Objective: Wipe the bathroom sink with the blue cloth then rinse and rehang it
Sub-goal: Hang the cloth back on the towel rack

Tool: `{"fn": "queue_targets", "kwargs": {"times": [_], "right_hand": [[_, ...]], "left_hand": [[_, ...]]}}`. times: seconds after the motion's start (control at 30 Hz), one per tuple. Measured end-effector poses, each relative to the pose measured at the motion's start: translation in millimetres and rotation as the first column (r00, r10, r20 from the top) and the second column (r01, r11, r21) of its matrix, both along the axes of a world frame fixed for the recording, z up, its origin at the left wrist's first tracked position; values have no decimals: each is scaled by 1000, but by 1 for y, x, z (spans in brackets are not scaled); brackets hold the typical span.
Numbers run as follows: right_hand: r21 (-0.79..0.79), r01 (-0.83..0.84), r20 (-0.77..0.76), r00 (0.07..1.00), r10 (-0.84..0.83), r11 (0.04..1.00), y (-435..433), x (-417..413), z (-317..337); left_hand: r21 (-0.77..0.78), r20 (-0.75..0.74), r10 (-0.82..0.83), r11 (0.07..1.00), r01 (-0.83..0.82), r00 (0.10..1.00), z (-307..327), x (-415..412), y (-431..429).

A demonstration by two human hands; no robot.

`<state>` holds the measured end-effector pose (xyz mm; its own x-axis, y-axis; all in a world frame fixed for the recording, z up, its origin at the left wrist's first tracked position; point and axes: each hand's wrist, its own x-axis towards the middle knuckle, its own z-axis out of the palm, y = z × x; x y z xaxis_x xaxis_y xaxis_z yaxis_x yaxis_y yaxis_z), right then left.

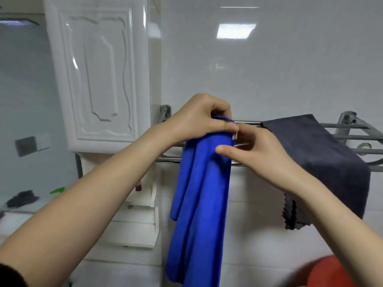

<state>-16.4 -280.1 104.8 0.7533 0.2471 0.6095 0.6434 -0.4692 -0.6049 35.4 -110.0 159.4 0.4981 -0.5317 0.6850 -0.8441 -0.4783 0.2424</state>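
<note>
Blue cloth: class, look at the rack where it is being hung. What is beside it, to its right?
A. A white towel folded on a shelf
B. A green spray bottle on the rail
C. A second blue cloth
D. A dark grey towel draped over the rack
D: a dark grey towel hangs draped over the metal rack, just right of the blue cloth.
</note>
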Motion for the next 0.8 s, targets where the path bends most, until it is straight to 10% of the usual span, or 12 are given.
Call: {"fn": "queue_targets", "kwargs": {"times": [0.3,0.57,0.8], "right_hand": [[433,-165,28,985,170,886,21,47,16],[420,-77,156,988,11,904,-6,57,48],[262,203,197,946,-258,943,-52,52,30]], "left_hand": [[-238,-368,-141,970,53,919,-31,7,18],[-80,-299,-19,997,-5,954,-61,-2,30],[-276,-273,98,945,-176,957,-47,5,59]]}}
